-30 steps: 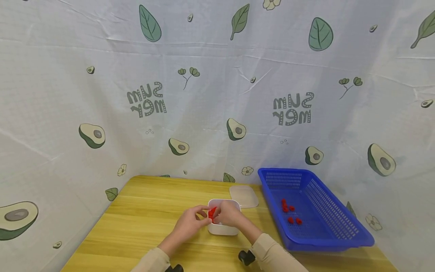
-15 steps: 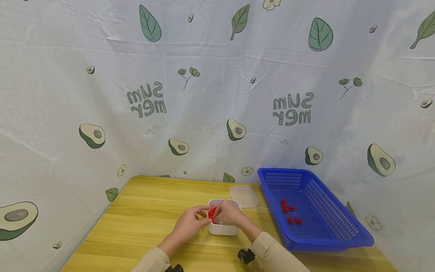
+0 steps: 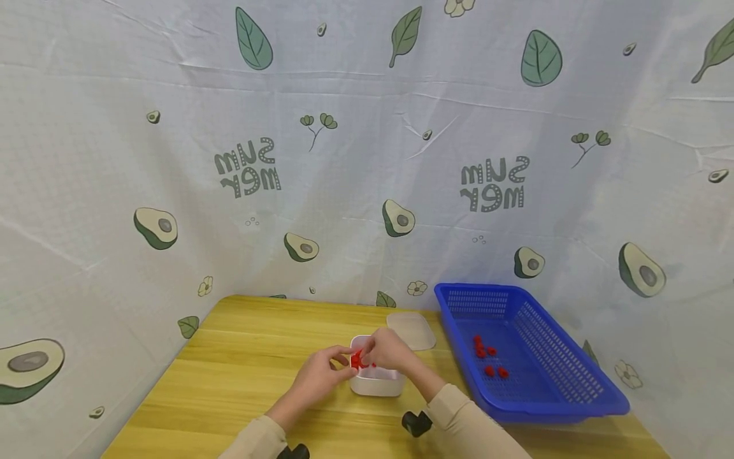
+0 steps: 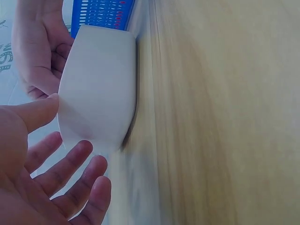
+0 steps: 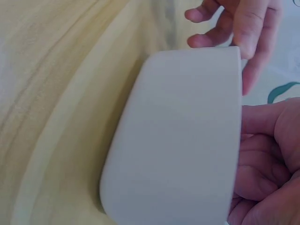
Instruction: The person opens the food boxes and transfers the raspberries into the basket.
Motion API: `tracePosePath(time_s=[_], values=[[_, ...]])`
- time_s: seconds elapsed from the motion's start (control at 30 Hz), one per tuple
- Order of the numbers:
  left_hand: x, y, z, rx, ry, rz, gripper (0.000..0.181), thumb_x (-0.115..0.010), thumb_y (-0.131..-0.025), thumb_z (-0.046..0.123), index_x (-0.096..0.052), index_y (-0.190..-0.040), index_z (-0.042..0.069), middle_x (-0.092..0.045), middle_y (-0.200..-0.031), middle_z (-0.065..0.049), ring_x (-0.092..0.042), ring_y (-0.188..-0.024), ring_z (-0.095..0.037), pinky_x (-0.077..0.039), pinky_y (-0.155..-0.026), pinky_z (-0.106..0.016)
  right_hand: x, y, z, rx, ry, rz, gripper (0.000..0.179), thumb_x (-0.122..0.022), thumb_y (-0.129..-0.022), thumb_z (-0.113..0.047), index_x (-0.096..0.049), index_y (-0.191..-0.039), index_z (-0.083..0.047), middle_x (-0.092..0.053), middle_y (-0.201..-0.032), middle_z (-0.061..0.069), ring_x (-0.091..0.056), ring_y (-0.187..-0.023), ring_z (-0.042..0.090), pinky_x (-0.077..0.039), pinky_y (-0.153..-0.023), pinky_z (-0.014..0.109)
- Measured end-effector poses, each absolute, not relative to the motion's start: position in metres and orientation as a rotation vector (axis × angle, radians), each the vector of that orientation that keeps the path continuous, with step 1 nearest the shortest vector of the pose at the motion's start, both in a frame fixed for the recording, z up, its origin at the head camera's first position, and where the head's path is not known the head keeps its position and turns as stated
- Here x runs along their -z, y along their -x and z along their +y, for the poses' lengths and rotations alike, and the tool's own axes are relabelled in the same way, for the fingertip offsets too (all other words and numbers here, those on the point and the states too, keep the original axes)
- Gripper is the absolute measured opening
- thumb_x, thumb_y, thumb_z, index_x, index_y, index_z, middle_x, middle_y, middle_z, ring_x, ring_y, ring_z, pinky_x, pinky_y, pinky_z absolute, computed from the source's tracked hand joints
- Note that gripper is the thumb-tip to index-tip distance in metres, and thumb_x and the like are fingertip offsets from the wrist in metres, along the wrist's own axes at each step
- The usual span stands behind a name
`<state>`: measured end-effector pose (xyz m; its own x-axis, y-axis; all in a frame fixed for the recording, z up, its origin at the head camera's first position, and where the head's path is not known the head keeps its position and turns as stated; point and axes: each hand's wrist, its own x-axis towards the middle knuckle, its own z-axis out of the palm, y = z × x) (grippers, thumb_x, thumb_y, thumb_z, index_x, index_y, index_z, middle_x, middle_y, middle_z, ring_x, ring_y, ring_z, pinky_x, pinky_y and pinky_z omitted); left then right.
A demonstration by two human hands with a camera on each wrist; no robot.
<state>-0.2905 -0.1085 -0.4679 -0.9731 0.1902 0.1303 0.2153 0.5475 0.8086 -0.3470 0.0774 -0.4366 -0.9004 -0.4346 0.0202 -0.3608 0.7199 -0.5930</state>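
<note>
A white rectangular box [image 3: 376, 386] stands on the wooden table with small red raspberry-like pieces [image 3: 355, 361] at its left end. My left hand [image 3: 318, 376] is at that end, thumb [image 4: 44, 112] touching the rim and the other fingers loosely spread beside the corner. Over the box's opening, my right hand [image 3: 387, 349] reaches down with bent fingers, fingertips close to the red pieces. In the right wrist view, the box wall hides the fingertips of my right hand [image 5: 267, 164], so whether they pinch a piece is not visible.
A blue perforated basket [image 3: 550, 395] stands to the right, with several red raspberries [image 3: 480, 352] in its left part. Behind the box, a flat translucent lid [image 3: 414, 330] lies on the table [image 3: 258, 344]. A printed curtain [image 3: 344, 274] hangs behind.
My right hand has risen slightly from inside the box, uncovering more of its interior and the red pieces. The left hand stays at the box's left end.
</note>
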Motion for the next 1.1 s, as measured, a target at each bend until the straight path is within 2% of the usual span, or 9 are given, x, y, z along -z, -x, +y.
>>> tracePosePath(time_s=[0.17, 0.27, 0.47, 0.57, 0.73, 1.0, 1.1], values=[[0.467, 0.290, -0.108, 1.440, 0.340, -2.745, 0.044, -0.077, -0.089, 0.031, -0.067, -0.129, 0.016, -0.068, -0.105, -0.001, -0.057, -0.086, -0.018, -0.048, -0.065, -0.032, 0.425, 0.346, 0.084, 0.949, 0.644, 2.822, 0.005, -0.076, -0.084, -0.007, -0.076, -0.080, -0.006, -0.071, -0.074, 0.005, -0.056, -0.068, 0.016, -0.047, -0.062, 0.029], [0.468, 0.291, -0.107, 1.438, 0.335, -2.745, 0.044, -0.078, -0.089, 0.031, -0.068, -0.129, 0.017, -0.068, -0.104, 0.000, -0.057, -0.086, -0.018, -0.048, -0.065, -0.032, 0.417, 0.347, 0.088, 0.958, 0.625, 2.847, 0.004, -0.077, -0.084, -0.008, -0.077, -0.083, -0.004, -0.072, -0.078, 0.002, -0.057, -0.073, 0.017, -0.048, -0.065, 0.031], [0.468, 0.291, -0.108, 1.442, 0.329, -2.746, 0.043, -0.078, -0.089, 0.031, -0.068, -0.128, 0.018, -0.069, -0.104, 0.000, -0.058, -0.086, -0.018, -0.048, -0.067, -0.032, 0.401, 0.348, 0.100, 1.018, 0.497, 2.848, 0.003, -0.077, -0.084, -0.011, -0.079, -0.086, -0.009, -0.072, -0.085, 0.000, -0.057, -0.076, 0.017, -0.049, -0.066, 0.029], [0.468, 0.291, -0.108, 1.446, 0.310, -2.756, 0.043, -0.078, -0.088, 0.033, -0.068, -0.127, 0.019, -0.069, -0.105, 0.000, -0.058, -0.087, -0.018, -0.048, -0.068, -0.031, 0.393, 0.349, 0.107, 1.072, 0.427, 2.818, 0.003, -0.076, -0.086, -0.011, -0.078, -0.087, -0.010, -0.070, -0.084, 0.002, -0.051, -0.068, 0.015, -0.043, -0.059, 0.026], [0.467, 0.291, -0.107, 1.444, 0.306, -2.754, 0.043, -0.078, -0.088, 0.033, -0.068, -0.127, 0.018, -0.069, -0.105, 0.000, -0.057, -0.087, -0.019, -0.048, -0.068, -0.031, 0.379, 0.351, 0.122, 1.196, 0.363, 2.753, 0.004, -0.074, -0.088, -0.010, -0.077, -0.089, -0.008, -0.068, -0.083, 0.007, -0.031, -0.049, 0.013, -0.027, -0.047, 0.024], [0.468, 0.290, -0.107, 1.437, 0.328, -2.745, 0.042, -0.078, -0.088, 0.030, -0.068, -0.127, 0.017, -0.069, -0.104, 0.000, -0.057, -0.086, -0.019, -0.048, -0.068, -0.032, 0.362, 0.355, 0.155, 1.262, 0.301, 2.760, 0.007, -0.074, -0.089, -0.012, -0.079, -0.092, -0.009, -0.072, -0.091, 0.006, -0.021, -0.044, 0.011, -0.023, -0.043, 0.025], [0.468, 0.289, -0.107, 1.444, 0.332, -2.739, 0.042, -0.078, -0.089, 0.029, -0.068, -0.127, 0.017, -0.069, -0.103, 0.000, -0.057, -0.086, -0.019, -0.047, -0.068, -0.032, 0.357, 0.358, 0.168, 1.240, 0.283, 2.797, 0.008, -0.074, -0.089, -0.014, -0.080, -0.092, -0.010, -0.072, -0.094, 0.006, -0.023, -0.046, 0.011, -0.025, -0.044, 0.025]])
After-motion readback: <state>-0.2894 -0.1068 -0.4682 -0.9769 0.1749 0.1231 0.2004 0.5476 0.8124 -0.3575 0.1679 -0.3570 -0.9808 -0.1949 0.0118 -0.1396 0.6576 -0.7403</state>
